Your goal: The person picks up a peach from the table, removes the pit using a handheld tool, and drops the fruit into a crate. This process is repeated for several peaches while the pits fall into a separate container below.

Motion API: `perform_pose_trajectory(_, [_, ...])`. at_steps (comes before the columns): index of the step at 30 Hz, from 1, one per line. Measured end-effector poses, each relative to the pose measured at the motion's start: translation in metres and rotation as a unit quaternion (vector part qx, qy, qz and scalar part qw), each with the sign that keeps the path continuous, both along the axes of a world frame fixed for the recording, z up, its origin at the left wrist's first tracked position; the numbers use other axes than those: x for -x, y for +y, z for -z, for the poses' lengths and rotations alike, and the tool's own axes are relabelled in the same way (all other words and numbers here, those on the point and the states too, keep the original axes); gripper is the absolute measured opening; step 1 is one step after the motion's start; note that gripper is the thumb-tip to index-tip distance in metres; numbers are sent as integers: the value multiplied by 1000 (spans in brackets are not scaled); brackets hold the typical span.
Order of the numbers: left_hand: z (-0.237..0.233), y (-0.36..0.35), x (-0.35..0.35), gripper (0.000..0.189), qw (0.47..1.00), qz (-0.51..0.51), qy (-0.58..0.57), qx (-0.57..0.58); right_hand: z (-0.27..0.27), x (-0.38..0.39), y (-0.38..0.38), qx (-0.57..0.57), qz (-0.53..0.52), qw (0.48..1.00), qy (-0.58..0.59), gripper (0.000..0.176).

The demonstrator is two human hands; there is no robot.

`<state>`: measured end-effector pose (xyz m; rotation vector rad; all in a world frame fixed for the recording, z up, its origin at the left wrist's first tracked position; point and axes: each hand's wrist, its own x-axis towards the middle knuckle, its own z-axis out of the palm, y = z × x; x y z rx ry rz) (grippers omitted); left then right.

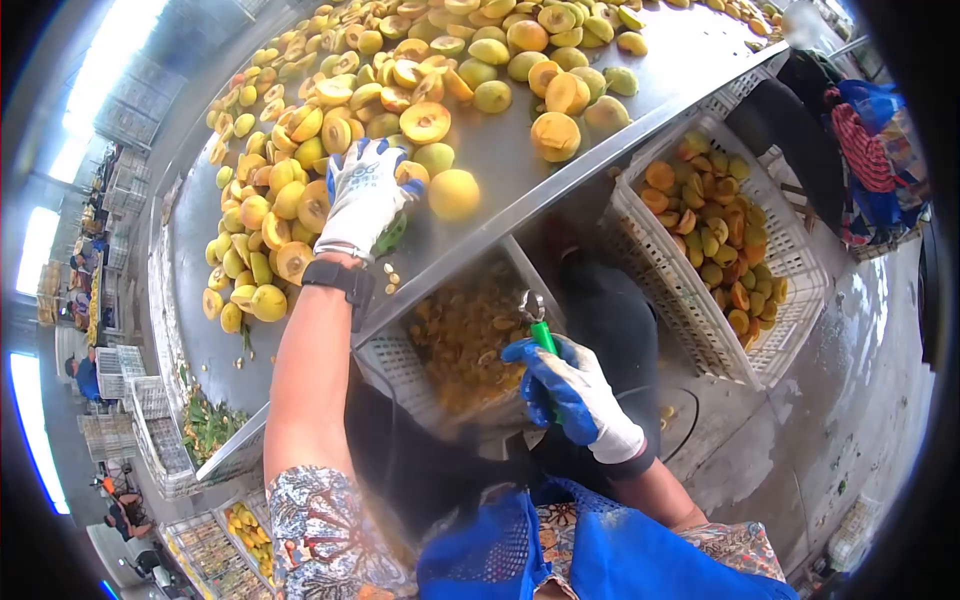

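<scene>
My left hand (364, 200), in a white glove with blue fingertips, reaches over the metal table (480, 215). Its fingers are spread at the edge of a heap of yellow peaches (290, 195), many cut in half with the hollow showing. Something dark green (392, 236) shows beside the palm; I cannot make out what it is. A whole-looking yellow peach (454, 194) lies just right of this hand. Lower down, in front of my body, my right hand (575, 392), gloved alike, is closed around the green handle of a pitting tool (541, 332) with a metal loop head pointing up.
A white plastic crate (690, 320) of peach halves stands on the floor at the right. Below the table's edge, another crate (385, 365) holds peach pieces. Several pits (390, 275) and green leaves (212, 425) lie on the table. A co-worker's clothed body (860, 150) is at upper right.
</scene>
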<state>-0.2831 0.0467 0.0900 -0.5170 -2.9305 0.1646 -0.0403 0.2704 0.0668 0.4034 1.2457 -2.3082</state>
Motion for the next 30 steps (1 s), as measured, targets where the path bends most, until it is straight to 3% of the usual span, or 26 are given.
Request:
perform_pose_trajectory(2, [2, -4, -9, 45, 999, 33, 37, -12, 5, 1, -3, 11, -4, 1000, -19, 32])
perform_pose_trajectory(5, [-4, -21, -19, 46, 991, 62, 84, -82, 1, 6, -8, -10, -6, 1000, -27, 32])
perform_pose_trajectory(6, [-13, -23, -28, 43, 985, 28, 62, -161, -1, 5, -10, -22, -5, 999, -29, 32])
perform_pose_trajectory(7, [-24, -24, -44, 39, 933, -26, -37, -357, -2, 3, -12, -30, 4, 999, -26, 32])
perform_pose_trajectory(8, [-32, -28, -59, 38, 887, -24, -92, -451, -3, 1, -14, -37, 11, 999, -22, 32])
perform_pose_trajectory(10, [-50, -30, -99, 39, 762, -5, -160, -628, -7, -3, -21, -46, 5, 999, -1, 35])
perform_pose_trajectory(13, [-33, -48, -159, 39, 486, -42, -246, -838, -10, -12, -36, -79, -30, 996, 20, 35])
perform_pose_trajectory(14, [-21, -53, -177, 54, 409, -44, -277, -868, -7, -16, -40, -83, -41, 995, 38, 34])
perform_pose_trajectory(15, [-5, -59, -194, 57, 278, -29, -286, -917, -9, -20, -47, -109, -41, 992, 56, 32])
perform_pose_trajectory(19, [32, -56, -247, 47, 12, -27, -205, -978, -10, -31, -60, -157, -115, 978, 73, 32])
perform_pose_trajectory(21, [41, -55, -264, 47, 4, -35, -201, -979, -1, -36, -73, -251, -139, 939, 191, 32])
perform_pose_trajectory(24, [43, -51, -281, 50, 69, -62, -196, -976, -26, -46, -91, -370, -218, 865, 257, 30])
perform_pose_trajectory(25, [43, -50, -284, 52, 132, -63, -192, -971, -19, -51, -98, -395, -199, 836, 325, 27])
perform_pose_trajectory(27, [42, -51, -288, 55, 260, -64, -182, -946, -22, -58, -107, -402, -222, 821, 340, 27])
perform_pose_trajectory(30, [39, -49, -297, 57, 365, -58, -161, -915, -19, -65, -114, -427, -239, 789, 372, 29])
